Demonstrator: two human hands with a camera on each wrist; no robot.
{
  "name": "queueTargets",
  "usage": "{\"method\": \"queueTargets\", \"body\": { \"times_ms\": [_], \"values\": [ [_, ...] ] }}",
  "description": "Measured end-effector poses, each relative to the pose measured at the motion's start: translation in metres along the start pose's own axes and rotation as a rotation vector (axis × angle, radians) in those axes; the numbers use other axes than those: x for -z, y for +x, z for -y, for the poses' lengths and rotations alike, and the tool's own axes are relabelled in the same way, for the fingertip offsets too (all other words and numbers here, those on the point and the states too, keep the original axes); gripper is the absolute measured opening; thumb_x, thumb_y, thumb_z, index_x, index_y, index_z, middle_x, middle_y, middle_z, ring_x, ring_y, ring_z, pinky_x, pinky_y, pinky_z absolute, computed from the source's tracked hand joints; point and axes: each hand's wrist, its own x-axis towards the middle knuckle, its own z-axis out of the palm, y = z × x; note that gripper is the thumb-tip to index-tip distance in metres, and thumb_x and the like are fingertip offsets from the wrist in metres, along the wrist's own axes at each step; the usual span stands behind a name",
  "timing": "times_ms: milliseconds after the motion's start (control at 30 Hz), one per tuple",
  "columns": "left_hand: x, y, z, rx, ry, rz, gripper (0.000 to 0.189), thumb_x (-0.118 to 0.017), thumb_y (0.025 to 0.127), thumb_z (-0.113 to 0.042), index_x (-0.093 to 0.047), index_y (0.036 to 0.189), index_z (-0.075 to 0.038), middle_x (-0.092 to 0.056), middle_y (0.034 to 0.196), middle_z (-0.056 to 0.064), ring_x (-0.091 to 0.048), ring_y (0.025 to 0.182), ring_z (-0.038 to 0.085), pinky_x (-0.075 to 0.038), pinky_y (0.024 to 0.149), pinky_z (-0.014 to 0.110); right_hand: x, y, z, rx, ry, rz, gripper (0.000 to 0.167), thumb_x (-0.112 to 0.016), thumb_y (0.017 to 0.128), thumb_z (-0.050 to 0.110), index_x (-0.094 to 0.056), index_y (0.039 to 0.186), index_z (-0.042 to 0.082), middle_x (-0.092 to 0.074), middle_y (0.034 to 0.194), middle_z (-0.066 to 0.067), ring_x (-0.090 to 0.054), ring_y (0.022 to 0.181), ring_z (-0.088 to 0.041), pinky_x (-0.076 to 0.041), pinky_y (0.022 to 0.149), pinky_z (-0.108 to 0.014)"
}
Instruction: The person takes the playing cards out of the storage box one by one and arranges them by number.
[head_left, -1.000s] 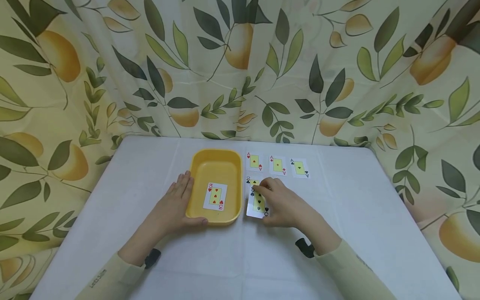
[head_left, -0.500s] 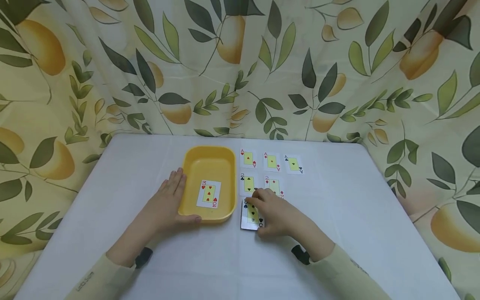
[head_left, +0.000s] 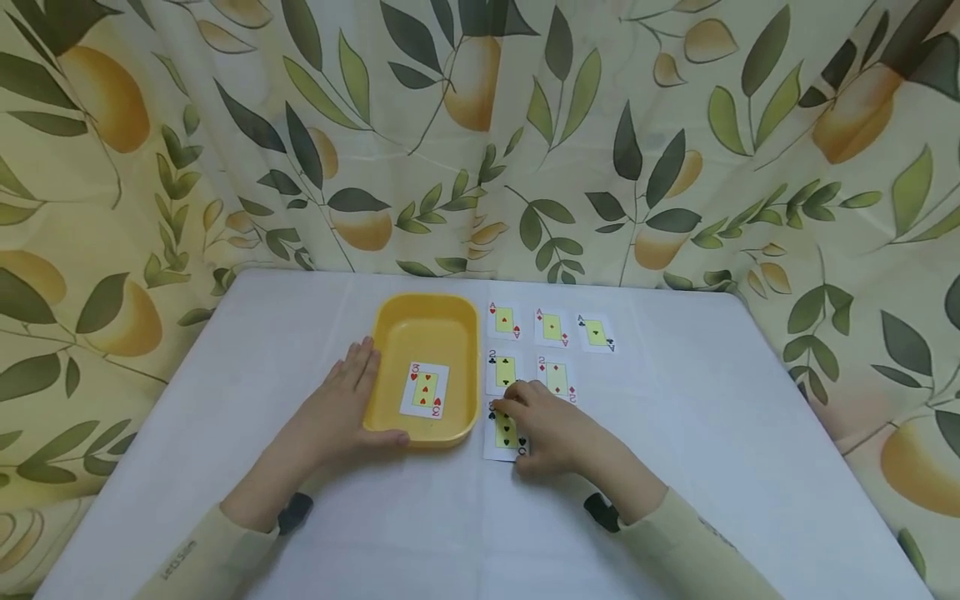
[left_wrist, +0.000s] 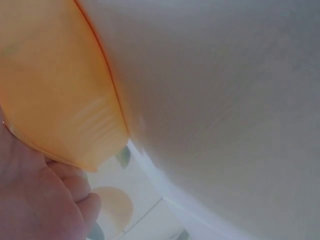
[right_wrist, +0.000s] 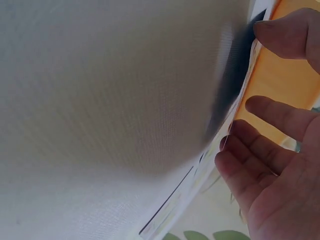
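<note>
In the head view my right hand (head_left: pixel 551 429) holds the three of spades (head_left: pixel 504 446) by its edge, thumb at the near corner and fingers at the far side. The card lies low over the table, just below the two of clubs (head_left: pixel 503 369). The right wrist view shows the thumb and fingertips at the card's edge, with a dark shadow under it. My left hand (head_left: pixel 337 404) rests against the yellow tray (head_left: pixel 427 321), straight fingers along its left wall and thumb at the near rim. Inside the tray lies the three of hearts (head_left: pixel 425 390).
Behind my right hand lies the two of diamonds (head_left: pixel 557 377), partly covered. Farther back, the ace of hearts (head_left: pixel 504 320), ace of diamonds (head_left: pixel 552 327) and ace of clubs (head_left: pixel 597 333) form a row. A fruit-patterned curtain (head_left: pixel 480 167) hangs behind the white table (head_left: pixel 675 375).
My right hand has brought the three of spades nearer to me, from over the two of clubs to below it, and lowered it. The two of diamonds came into view. My left hand stays at the tray.
</note>
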Motion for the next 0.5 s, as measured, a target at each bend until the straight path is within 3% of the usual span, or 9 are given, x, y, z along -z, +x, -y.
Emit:
{"method": "queueTargets", "body": {
  "times_ms": [233, 500],
  "values": [
    [0.000, -0.002, -0.003, -0.005, -0.009, -0.010, 0.135, -0.061, 0.069, -0.086, -0.011, 0.158, 0.003, -0.004, 0.167, 0.018, -0.005, 0.154, 0.035, -0.015, 0.124, 0.049, 0.003, -0.001, -0.001, -0.031, -0.018, -0.005, 0.077, -0.081, 0.070, 0.035, -0.056, 0.141, 0.023, -0.050, 0.135, 0.003, -0.046, 0.118, -0.015, -0.051, 0.097, -0.033],
    [0.000, -0.002, -0.001, 0.001, 0.006, -0.019, 0.134, -0.062, 0.070, -0.085, -0.012, 0.158, 0.002, -0.003, 0.168, 0.017, -0.005, 0.155, 0.034, -0.015, 0.124, 0.048, 0.037, 0.014, 0.011, 0.019, 0.015, -0.169, 0.077, -0.079, 0.076, 0.041, -0.053, 0.144, 0.018, -0.049, 0.140, 0.000, -0.046, 0.126, -0.018, -0.053, 0.098, -0.037]
  ]
}}
